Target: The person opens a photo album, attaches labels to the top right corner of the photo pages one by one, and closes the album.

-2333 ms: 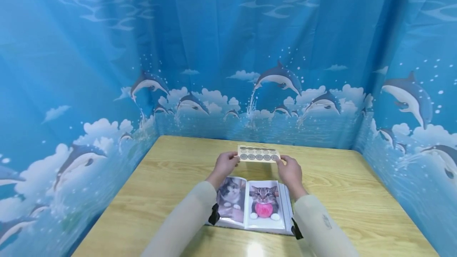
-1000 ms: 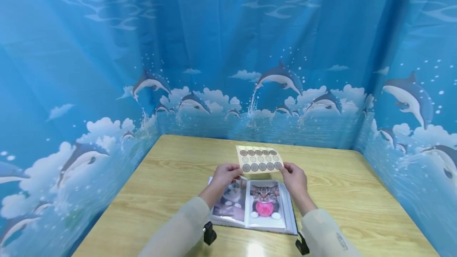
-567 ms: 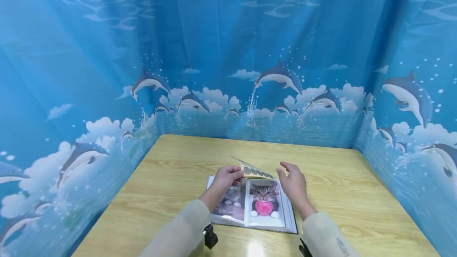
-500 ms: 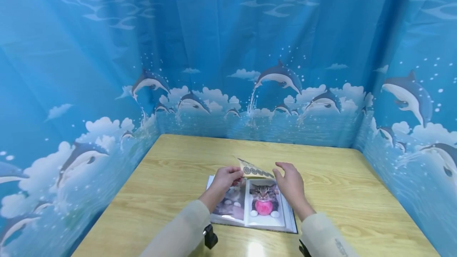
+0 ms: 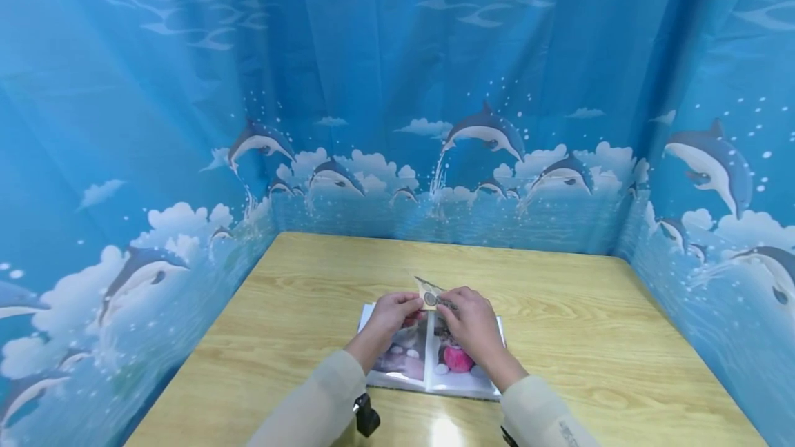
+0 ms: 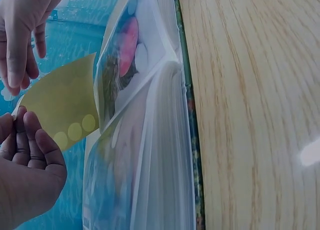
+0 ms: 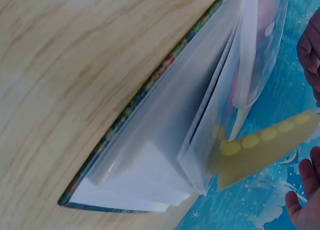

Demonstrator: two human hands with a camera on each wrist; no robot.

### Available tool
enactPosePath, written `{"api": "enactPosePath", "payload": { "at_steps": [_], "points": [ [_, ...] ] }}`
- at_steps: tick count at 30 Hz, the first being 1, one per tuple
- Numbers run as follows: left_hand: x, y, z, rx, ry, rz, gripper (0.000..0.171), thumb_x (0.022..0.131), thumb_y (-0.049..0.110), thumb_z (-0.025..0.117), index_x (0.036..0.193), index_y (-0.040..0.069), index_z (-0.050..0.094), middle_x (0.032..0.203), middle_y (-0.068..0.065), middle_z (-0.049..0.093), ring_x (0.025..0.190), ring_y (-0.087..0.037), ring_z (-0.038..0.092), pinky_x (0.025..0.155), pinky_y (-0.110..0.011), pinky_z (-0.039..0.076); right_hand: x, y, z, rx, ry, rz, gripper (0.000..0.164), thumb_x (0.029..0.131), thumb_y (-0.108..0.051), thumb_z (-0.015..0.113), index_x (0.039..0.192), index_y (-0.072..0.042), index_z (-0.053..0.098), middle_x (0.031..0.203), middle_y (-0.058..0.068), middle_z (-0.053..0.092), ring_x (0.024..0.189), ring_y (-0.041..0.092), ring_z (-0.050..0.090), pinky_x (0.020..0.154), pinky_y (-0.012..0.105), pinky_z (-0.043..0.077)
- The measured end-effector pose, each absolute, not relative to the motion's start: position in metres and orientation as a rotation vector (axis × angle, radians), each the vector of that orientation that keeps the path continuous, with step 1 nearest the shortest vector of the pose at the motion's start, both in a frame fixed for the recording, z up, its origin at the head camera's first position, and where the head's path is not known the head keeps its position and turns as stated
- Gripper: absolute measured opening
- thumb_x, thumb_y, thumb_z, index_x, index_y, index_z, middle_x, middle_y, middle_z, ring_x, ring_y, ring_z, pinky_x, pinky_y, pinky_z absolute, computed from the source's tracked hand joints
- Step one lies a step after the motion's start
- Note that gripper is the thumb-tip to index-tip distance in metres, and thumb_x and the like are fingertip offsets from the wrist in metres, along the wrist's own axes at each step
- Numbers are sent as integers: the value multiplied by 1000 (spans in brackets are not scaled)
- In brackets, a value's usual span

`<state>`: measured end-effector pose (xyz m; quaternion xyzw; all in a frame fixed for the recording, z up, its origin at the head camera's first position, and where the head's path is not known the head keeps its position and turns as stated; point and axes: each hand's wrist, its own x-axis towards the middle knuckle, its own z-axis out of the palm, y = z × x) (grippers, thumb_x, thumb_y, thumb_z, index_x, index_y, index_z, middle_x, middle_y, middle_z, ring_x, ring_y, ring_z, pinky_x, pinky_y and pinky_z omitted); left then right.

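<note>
Steadily, my left hand (image 5: 391, 310) pinches the sticker sheet (image 5: 428, 293) taut while my right hand (image 5: 467, 310), fingers curled, picks at one sticker above the photo album (image 5: 406, 357).

Yellow sticker sheet (image 5: 428, 292) above open album (image 5: 428, 364)

The photo album (image 5: 428, 371) has glossy clear plastic sleeves; the sticker sheet (image 6: 60, 110) is smooth matt yellow paper; the table (image 5: 590, 336) is glossy pale wood-grain laminate.
</note>
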<state>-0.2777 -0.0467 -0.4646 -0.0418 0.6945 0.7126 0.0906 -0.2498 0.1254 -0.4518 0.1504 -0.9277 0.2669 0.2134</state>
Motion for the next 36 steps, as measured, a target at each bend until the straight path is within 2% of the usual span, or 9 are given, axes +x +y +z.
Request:
{"api": "enactPosePath", "payload": {
  "at_steps": [4, 10, 15, 21, 31, 36],
  "points": [
    [-276, -45, -463, -126, 2059, 2097, 19, 94, 14, 67, 107, 0, 70, 86, -7, 73, 78, -16, 67, 73, -30, 55, -250, 120, -453, 434, -2551, 704, 20, 88, -26, 76, 104, -13, 75, 100, 4, 70, 93, 25, 65, 93, 49, 48],
    [-274, -43, -466, -86, 2052, 2117, 24, 93, 14, 69, 110, -3, 69, 80, -1, 71, 70, -11, 65, 73, -32, 56, -248, 115, -455, 410, -2543, 687, 25, 86, -35, 77, 102, -15, 77, 97, 1, 71, 92, 22, 65, 92, 49, 47],
    [-274, -42, -462, -141, 2087, 2066, 20, 93, 15, 69, 108, 1, 72, 83, -3, 72, 75, -15, 66, 74, -32, 56, -248, 113, -454, 367, -2587, 681, 28, 87, -37, 76, 104, -15, 77, 97, 1, 71, 93, 22, 65, 94, 48, 46],
    [-274, -41, -460, -148, 2132, 2005, 16, 93, 17, 69, 104, 6, 73, 85, -4, 72, 81, -19, 66, 72, -28, 53, -249, 111, -452, 310, -2642, 748, 26, 86, -34, 77, 102, -14, 78, 96, 2, 71, 92, 23, 66, 93, 49, 47],
    [-274, -42, -466, -35, 2132, 2041, 16, 91, 13, 70, 100, 0, 73, 80, -1, 71, 77, -16, 65, 76, -34, 56, -247, 109, -452, 265, -2629, 886, 16, 84, -26, 81, 91, -13, 78, 93, 2, 70, 89, 23, 67, 81, 46, 53],
    [-274, -42, -469, -8, 2126, 2043, 14, 92, 11, 69, 97, -1, 73, 77, 0, 70, 76, -17, 65, 76, -35, 56, -247, 109, -453, 240, -2631, 983, 11, 84, -20, 79, 90, -11, 78, 94, 2, 70, 92, 23, 67, 82, 44, 55]
  ]
}}
